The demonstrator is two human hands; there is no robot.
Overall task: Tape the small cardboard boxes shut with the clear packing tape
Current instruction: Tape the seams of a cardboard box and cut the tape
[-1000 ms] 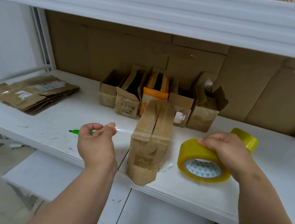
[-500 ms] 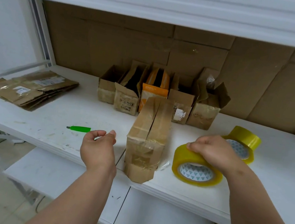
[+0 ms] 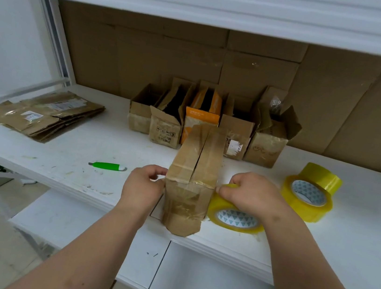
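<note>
The left hand [image 3: 143, 186] is pinching what seems to be the tape's free end against the box's [image 3: 191, 181] left top edge; the right hand [image 3: 249, 194] is gripping the roll [image 3: 233, 217] just beside the box's right side. Judging by this, the strip is best kept taut and low, then pressed flat across the open seam. The box is sitting at the shelf's [image 3: 61, 150] front edge, long axis running away from the person, seam lengthwise; a spare roll [image 3: 310, 193] is lying near.

Open boxes [image 3: 214, 125] close behind box [image 3: 194, 169]
</note>
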